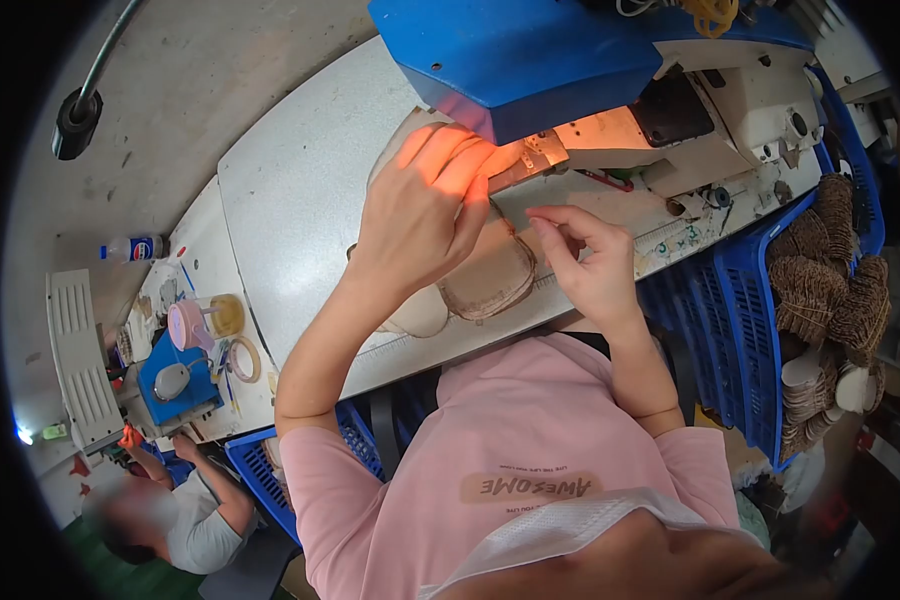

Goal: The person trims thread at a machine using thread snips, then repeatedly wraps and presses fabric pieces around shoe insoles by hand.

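Left hand (425,205): I'm curling fingers by the blue machine head (515,70); grip hidden.
Right hand (595,260): I'm nearly pinching; can't tell on what.
Brown-edged piece (485,272): lying between my hands' fingers, probably light, soft; rim suits gripping.

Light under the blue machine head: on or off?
On. An orange glow falls on the left hand and the metal plate beneath the blue machine head. The lamp itself is hidden.

Smooth machine housing (530,70), matt cloth shirt (530,420)
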`<state>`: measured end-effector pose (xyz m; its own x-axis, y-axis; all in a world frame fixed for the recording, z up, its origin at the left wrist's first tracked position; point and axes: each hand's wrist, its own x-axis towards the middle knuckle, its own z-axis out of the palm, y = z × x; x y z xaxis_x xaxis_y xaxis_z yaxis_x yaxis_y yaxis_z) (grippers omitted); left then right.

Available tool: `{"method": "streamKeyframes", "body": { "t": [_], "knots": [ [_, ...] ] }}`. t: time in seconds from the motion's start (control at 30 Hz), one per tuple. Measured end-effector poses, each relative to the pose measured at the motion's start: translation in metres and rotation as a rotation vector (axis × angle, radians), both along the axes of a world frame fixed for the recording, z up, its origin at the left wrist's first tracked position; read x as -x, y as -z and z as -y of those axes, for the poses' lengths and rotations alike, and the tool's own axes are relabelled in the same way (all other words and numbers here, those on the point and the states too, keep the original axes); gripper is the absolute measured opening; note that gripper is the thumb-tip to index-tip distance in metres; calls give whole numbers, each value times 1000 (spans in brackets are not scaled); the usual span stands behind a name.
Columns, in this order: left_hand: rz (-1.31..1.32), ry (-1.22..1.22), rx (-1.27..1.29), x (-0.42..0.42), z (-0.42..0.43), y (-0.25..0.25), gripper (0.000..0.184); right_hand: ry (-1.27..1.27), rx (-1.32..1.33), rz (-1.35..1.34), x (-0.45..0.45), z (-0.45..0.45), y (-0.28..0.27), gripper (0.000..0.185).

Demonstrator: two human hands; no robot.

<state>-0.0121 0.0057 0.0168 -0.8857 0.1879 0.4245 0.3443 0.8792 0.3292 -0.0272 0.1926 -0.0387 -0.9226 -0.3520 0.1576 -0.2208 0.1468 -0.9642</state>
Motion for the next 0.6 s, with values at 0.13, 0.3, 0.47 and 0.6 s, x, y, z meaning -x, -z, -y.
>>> {"method": "streamKeyframes", "body": {
  "t": [0.13,0.3,0.47,0.6],
  "knots": [
    [-46,-59,63,-4,-9,0,32,-20,-45,9,-1,-1,1,10],
    [-90,-74,69,-13,-19,8,35,-60,-167,56,-3,-1,3,14],
    [-48,-132,77,-15,-26,6,35,-148,-350,-73,-4,4,1,17],
    [-25,-129,-73,-6,-20,12,34,-183,-388,-137,-8,13,8,26]
  ]
}}
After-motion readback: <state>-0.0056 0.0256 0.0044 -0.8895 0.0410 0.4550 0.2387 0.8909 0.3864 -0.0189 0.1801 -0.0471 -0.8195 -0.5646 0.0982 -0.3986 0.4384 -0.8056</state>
